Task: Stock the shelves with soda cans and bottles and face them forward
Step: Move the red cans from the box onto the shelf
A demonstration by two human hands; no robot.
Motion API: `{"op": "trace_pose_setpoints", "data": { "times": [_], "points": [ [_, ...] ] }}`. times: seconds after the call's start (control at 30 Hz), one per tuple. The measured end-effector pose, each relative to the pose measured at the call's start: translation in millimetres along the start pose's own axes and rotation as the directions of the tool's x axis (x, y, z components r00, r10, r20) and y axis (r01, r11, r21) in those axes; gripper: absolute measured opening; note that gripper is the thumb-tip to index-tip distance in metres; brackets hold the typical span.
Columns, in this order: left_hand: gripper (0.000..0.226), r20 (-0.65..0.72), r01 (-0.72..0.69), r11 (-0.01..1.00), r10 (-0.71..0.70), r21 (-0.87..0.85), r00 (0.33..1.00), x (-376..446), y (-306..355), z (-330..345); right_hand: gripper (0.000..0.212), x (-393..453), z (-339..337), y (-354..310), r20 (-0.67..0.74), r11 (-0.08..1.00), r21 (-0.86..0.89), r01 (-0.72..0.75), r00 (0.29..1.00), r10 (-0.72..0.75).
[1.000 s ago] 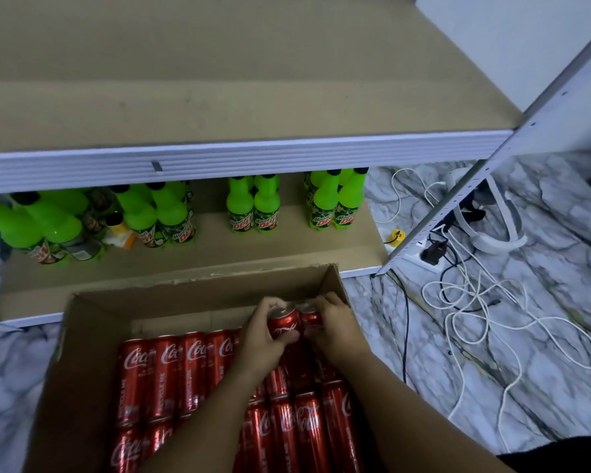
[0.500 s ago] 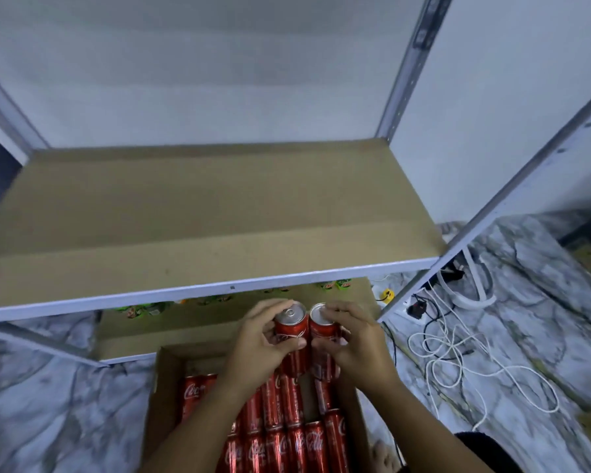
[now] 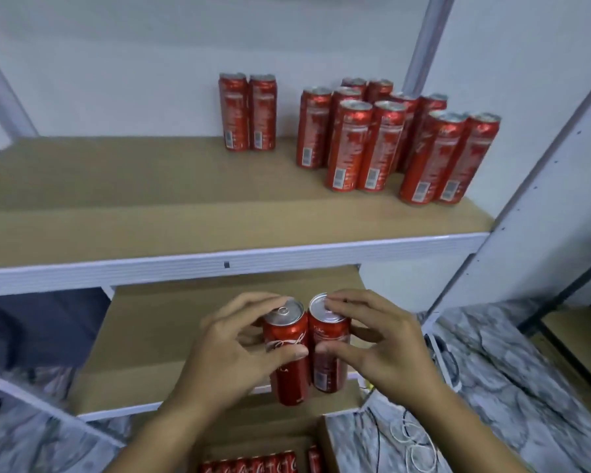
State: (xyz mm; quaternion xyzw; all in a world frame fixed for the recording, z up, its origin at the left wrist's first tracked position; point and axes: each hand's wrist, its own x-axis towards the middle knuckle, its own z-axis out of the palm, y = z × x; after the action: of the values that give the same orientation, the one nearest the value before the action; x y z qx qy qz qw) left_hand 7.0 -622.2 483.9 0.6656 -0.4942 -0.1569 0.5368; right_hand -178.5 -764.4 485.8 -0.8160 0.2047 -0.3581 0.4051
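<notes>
Two slim glossy red cans (image 3: 302,349), gripped upright, touching, one per hand

Box (image 3: 325,435) w/ cans (image 3: 253,466) cut off at btm edge; shelf-can labels blurred.

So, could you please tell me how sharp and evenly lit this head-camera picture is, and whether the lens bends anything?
Head view: soft, even light; wide-angle lens bows the shelf edge and leans the right post; the marble floor at the margins smears with motion blur; the left hand, right hand and their two cans are fairly sharp; labels on the shelved cans are unreadable.
</notes>
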Motion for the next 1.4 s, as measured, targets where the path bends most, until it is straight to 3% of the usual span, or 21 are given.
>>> {"op": "trace_pose_setpoints", "data": {
  "times": [0.23, 0.43, 0.67, 1.0, 1.17, 1.4],
  "points": [
    [0.059, -0.076, -0.167, 0.982, 0.173, 0.084, 0.982, 59, 102, -55, 0.051, 71, -41, -90, -0.045, 0.989, 0.026, 0.145, 0.989, -0.144],
    [0.056, -0.106, -0.207, 0.973, 0.218, 0.104, 0.97, 101, 129, -83, 0.052, 124, -43, -117, -0.069, 0.979, 0.04, 0.198, 0.978, -0.195],
    [0.058, -0.168, -0.18, 0.966, 0.212, 0.186, 0.963, 153, 103, -100, 0.05, 182, -15, -101, -0.106, 0.974, -0.057, 0.221, 0.968, -0.226],
    [0.063, -0.134, -0.055, 0.998, 0.059, 0.028, 0.989, 238, 40, -112, 0.051, 256, 15, -54, -0.123, 0.974, -0.14, 0.175, 0.974, -0.193],
    [0.061, -0.042, -0.032, 0.999, 0.033, 0.011, 0.999, 274, 30, -116, 0.049, 289, 25, -34, -0.154, 0.983, -0.076, 0.169, 0.972, -0.18],
    [0.062, 0.027, -0.053, 0.998, 0.054, -0.022, 0.998, 299, 20, -120, 0.048, 320, 33, -16, -0.185, 0.972, -0.115, 0.204, 0.957, -0.223]
  ]
}}
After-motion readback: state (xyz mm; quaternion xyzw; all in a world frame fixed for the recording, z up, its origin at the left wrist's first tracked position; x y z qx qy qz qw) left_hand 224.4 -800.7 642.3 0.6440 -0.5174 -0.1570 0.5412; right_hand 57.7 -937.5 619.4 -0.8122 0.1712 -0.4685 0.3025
